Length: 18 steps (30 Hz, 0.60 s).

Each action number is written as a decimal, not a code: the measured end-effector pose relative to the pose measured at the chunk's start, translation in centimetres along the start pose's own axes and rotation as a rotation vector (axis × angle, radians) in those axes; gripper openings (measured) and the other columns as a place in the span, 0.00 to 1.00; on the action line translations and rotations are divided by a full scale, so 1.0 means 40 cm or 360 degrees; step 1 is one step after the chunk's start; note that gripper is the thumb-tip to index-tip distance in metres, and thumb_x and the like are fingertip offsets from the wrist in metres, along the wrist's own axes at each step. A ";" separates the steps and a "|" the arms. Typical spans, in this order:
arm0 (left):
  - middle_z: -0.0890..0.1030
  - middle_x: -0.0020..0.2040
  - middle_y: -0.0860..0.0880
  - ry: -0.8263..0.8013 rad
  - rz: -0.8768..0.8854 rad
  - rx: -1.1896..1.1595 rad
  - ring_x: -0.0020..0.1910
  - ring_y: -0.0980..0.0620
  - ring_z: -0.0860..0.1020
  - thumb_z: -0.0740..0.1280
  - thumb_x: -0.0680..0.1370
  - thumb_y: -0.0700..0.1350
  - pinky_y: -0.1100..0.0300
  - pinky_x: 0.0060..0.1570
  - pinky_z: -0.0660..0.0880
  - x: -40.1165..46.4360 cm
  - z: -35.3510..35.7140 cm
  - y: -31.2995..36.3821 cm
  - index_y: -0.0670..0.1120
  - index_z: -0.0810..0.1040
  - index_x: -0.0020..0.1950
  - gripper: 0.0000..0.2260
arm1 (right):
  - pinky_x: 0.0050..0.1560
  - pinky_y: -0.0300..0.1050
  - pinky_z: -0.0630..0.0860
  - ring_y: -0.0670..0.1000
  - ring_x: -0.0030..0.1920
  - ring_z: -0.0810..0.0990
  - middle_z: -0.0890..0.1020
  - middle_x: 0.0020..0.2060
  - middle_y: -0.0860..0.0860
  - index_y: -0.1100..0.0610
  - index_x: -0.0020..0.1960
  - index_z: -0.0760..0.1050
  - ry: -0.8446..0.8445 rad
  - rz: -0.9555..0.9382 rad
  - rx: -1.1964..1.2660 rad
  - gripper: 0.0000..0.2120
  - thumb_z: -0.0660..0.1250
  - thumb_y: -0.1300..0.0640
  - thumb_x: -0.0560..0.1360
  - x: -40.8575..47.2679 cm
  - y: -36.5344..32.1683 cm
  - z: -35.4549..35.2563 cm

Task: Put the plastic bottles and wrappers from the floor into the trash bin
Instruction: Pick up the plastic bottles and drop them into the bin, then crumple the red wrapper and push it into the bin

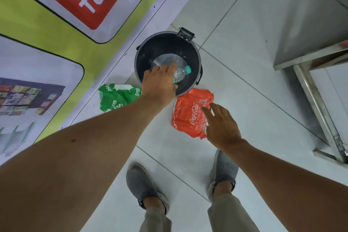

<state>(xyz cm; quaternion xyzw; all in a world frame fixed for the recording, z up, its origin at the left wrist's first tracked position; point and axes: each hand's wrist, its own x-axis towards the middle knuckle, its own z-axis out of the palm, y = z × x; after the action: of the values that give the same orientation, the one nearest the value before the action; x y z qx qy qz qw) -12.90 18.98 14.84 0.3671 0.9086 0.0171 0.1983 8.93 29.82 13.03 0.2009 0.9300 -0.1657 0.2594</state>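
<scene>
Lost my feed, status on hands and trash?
Left hand holds clear bottle over trash bin. Right hand open above red wrapper. Green wrapper still on floor.

Left hand (160, 83): arm fully extended forward, palm down, fingers curled closed around a clear plastic bottle (180, 74). Right hand (220, 124): arm extended at a lower reach, palm down, fingers spread and loose, nothing in its grasp. Both forearms bare.
</scene>
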 end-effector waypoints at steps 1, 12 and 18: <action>0.76 0.71 0.42 0.0062 0.0052 -0.0014 0.70 0.39 0.73 0.73 0.76 0.51 0.40 0.69 0.71 -0.014 -0.002 -0.009 0.48 0.63 0.79 0.34 | 0.70 0.65 0.74 0.64 0.72 0.73 0.73 0.73 0.61 0.56 0.76 0.66 0.0000 -0.0006 0.0005 0.38 0.79 0.50 0.72 0.002 0.001 -0.002; 0.79 0.68 0.44 -0.0300 0.0106 -0.0041 0.64 0.40 0.77 0.72 0.76 0.48 0.44 0.59 0.77 -0.367 0.213 -0.082 0.46 0.73 0.74 0.27 | 0.73 0.63 0.71 0.64 0.73 0.70 0.70 0.74 0.61 0.56 0.78 0.62 -0.0213 -0.0210 -0.0179 0.36 0.74 0.55 0.74 0.016 0.019 0.061; 0.73 0.75 0.43 -0.0694 -0.0004 0.0146 0.72 0.40 0.72 0.68 0.78 0.54 0.43 0.67 0.73 -0.389 0.335 -0.125 0.48 0.65 0.79 0.31 | 0.73 0.62 0.69 0.64 0.74 0.68 0.68 0.75 0.61 0.55 0.79 0.61 -0.0306 -0.0319 -0.0302 0.38 0.73 0.60 0.73 0.081 0.015 0.140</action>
<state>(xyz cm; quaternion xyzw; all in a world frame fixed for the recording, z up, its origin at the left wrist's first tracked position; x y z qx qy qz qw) -1.05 3.31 7.06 0.3697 0.8445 -0.1043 0.3731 9.01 28.95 6.59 0.0649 0.9277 -0.1206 0.3472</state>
